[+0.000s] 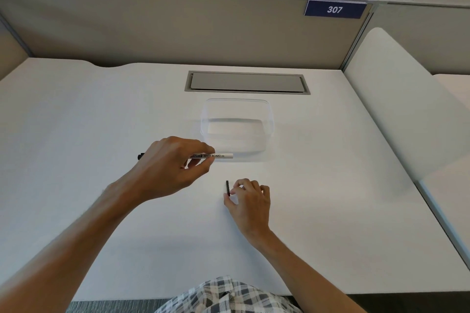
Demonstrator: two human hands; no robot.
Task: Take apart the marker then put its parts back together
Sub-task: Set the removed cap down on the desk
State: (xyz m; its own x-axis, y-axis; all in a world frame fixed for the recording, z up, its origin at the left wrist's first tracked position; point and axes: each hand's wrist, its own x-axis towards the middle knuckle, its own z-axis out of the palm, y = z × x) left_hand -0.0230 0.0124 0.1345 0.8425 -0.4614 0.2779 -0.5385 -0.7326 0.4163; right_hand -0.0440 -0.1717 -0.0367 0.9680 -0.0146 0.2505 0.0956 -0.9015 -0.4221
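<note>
Holding the marker body (218, 156) level in my left hand (170, 168), pinched between thumb and fingers, raised over the desk (76, 134). White round barrel, black print reading "WHITE BOARD", plain end pointing to 3 o'clock. Dark tip (140, 156) pokes out past my knuckles at 9 o'clock. My palm hides the middle of the barrel.

Small black part (228, 187), slim and short, is at 5 o'clock from the barrel, well apart from it. My right hand (250, 202) grips it between thumb and fingertips, low at the desk. It stands roughly upright; can't tell if its bottom end touches the surface. Can't tell whether it's the cap or an end plug.

Clear plastic container (237, 127) sits at 12 o'clock from the right hand, just behind the barrel's plain end. Rounded rectangle, glossy thin walls. Nearest obstacle to the left hand.

Grey cable hatch (246, 82) set flush in the desk at 12 o'clock beyond the container, matte, rectangular.

Desk top is matte white, smooth. Beige fabric partition (178, 33) runs along the far edge. Blue tag (335, 9) reading "307" at 1 o'clock on its top rail. White side panel (396, 99) at 3 o'clock. Checked shorts (226, 297) at 6 o'clock, under the desk edge.
</note>
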